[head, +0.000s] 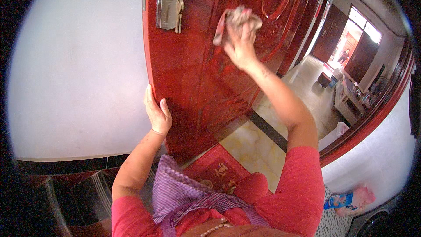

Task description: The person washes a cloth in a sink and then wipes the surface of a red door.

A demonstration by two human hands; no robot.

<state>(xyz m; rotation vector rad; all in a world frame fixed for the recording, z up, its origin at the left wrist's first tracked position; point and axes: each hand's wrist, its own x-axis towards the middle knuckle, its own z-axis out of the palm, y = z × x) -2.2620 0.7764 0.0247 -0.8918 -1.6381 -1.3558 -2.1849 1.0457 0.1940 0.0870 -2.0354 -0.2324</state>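
Observation:
A glossy red panelled door stands open in front of me. My left hand holds the door's edge, with the thumb on its face and the fingers along the narrow side. Up on the panels, my right hand presses a crumpled, patterned cloth to the surface; hand and cloth are blurred. Left of the cloth is a metal lock plate, from which a bunch of keys hangs.
A red doormat with gold markings lies below the door. Dark stairs are at lower left, beside a white wall. Through the doorway are a table and a distant person. Plastic packaging lies at lower right.

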